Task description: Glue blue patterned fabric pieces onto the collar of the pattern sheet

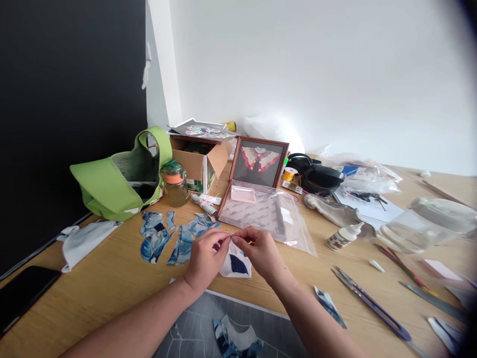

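Left hand (207, 257) and right hand (262, 252) meet mid-surface (115, 288), fingertips close together. Each grip: thumb and index pressed together; anything between them too small to tell. White piece with dark blue patch (238, 266) sits between the hands, just under the fingers; can't tell if pinched. Blue patterned pieces (154, 244) left of it. Grey sheet (194, 323) near side. Snips (374, 303) and white bottle (343, 236) right.

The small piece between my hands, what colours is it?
The small piece is white with a dark blue patch; head view shows it.
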`<state>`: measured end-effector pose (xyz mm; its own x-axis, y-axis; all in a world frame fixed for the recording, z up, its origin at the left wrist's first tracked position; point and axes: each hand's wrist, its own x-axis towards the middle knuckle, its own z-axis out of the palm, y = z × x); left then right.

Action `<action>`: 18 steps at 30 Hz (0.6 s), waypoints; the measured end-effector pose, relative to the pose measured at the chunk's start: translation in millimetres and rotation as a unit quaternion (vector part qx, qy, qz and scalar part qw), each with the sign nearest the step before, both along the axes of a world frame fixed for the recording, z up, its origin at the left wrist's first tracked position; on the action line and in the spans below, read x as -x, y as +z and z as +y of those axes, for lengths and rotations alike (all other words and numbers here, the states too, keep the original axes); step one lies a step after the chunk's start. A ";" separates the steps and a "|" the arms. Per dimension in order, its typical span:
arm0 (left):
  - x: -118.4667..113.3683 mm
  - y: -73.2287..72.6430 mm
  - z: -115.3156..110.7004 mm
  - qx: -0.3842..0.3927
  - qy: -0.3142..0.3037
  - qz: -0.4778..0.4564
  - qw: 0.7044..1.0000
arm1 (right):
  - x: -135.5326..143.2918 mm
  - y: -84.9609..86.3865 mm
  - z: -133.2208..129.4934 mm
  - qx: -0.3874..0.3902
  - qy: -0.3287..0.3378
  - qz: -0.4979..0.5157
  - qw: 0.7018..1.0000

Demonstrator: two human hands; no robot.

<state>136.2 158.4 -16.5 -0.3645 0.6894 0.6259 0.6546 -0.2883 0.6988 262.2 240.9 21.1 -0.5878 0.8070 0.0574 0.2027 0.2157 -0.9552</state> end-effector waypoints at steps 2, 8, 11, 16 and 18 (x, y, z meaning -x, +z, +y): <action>0.6 -1.2 0.1 -0.005 -0.001 0.026 1.000 | 0.3 1.6 -0.5 0.011 -0.005 0.009 1.000; 2.0 -0.5 0.5 -0.012 0.020 0.099 0.995 | 2.1 3.5 -2.6 0.045 -0.015 0.022 0.999; 1.2 1.4 -1.0 -0.010 0.031 0.141 0.989 | 2.9 2.1 -2.5 0.052 -0.022 0.023 0.998; 0.4 2.7 -2.8 -0.010 0.049 0.200 0.979 | 2.9 -0.1 -1.6 0.054 -0.028 0.018 0.998; 0.5 3.3 -2.9 -0.014 0.055 0.221 0.974 | 2.5 -1.0 -1.4 0.055 -0.031 0.017 0.998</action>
